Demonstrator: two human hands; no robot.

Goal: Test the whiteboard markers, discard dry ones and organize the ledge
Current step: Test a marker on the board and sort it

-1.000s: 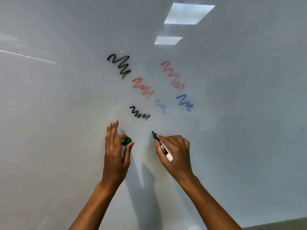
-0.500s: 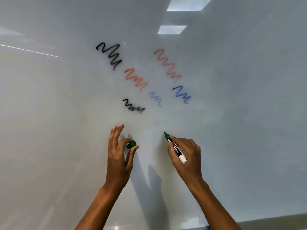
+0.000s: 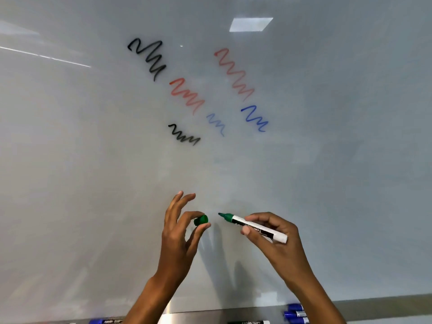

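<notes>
An uncapped green marker [image 3: 253, 227] with a white barrel lies nearly level in my right hand [image 3: 278, 239], its tip pointing left, off the whiteboard [image 3: 327, 160]. My left hand [image 3: 180, 232] pinches the green cap [image 3: 201, 220] between thumb and forefinger, a short gap from the tip. No green mark shows on the board. Above are black, red and blue test squiggles [image 3: 187, 94], some faint. Along the bottom runs the metal ledge [image 3: 196, 318] with a blue marker [image 3: 105, 321], a dark marker [image 3: 249, 322] and a blue bunch [image 3: 295, 313].
Ceiling lights reflect in the glossy board at the top [image 3: 251, 24]. A grey wall strip [image 3: 385, 307] shows below the board at the right. My forearms cross part of the ledge and hide what lies behind them.
My right hand turned the green marker from pointing up at the board to lying level, tip toward the cap. The view tilted down, so the ledge and its markers came into sight.
</notes>
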